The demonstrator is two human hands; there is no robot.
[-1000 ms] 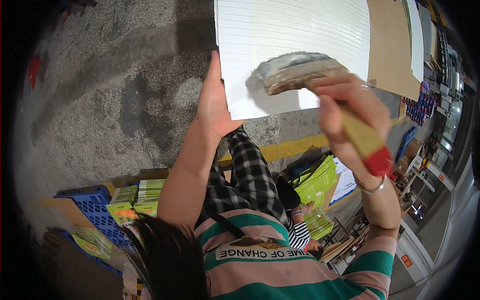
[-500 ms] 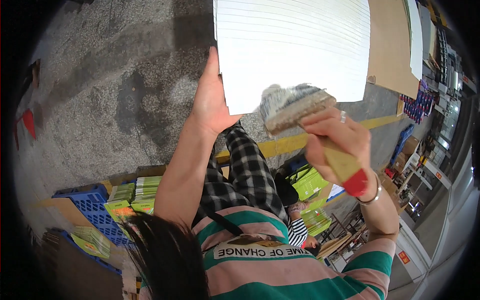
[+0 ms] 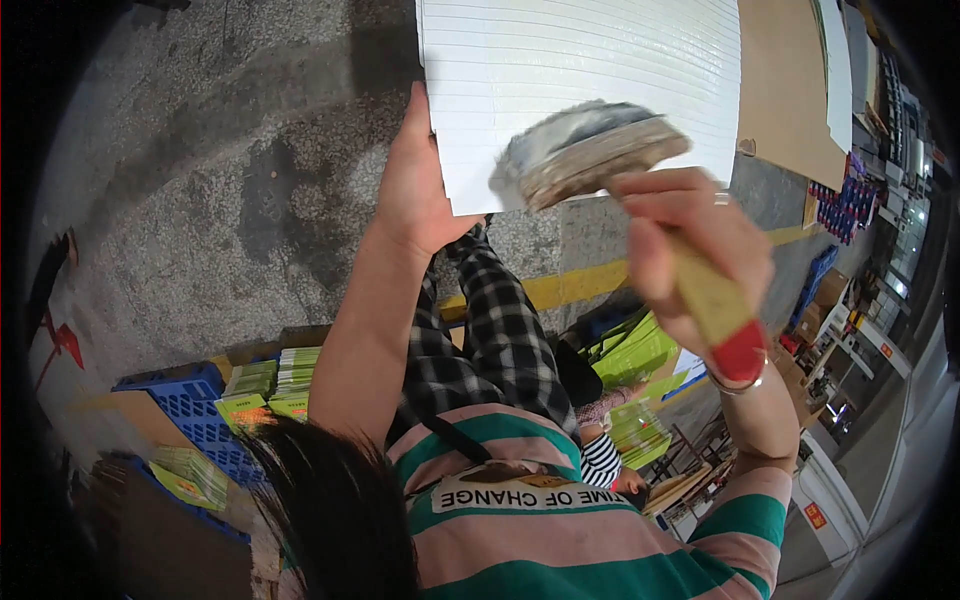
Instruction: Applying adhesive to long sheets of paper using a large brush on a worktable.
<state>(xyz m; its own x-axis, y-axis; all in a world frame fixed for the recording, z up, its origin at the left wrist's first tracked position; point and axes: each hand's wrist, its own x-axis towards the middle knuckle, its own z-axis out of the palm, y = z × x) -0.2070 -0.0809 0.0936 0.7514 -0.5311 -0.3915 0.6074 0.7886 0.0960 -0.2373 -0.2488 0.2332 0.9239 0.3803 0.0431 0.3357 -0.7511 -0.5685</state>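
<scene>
Brush (image 3: 605, 155) higher now — handle slanting lower-right; right hand (image 3: 700, 235) gripping, left hand (image 3: 412, 190) apparently clasping white sheets (image 3: 575, 65).

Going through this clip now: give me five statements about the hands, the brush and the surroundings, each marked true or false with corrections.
1. The right hand grips a wide brush. True.
2. The tip of the brush's handle is blue. False: the handle tip is red.
3. The left hand is at the left edge of the white sheets. True.
4. The person's trousers are plain white. False: the trousers are checked, dark and light.
5. A yellow stripe runs along the floor. True.
</scene>
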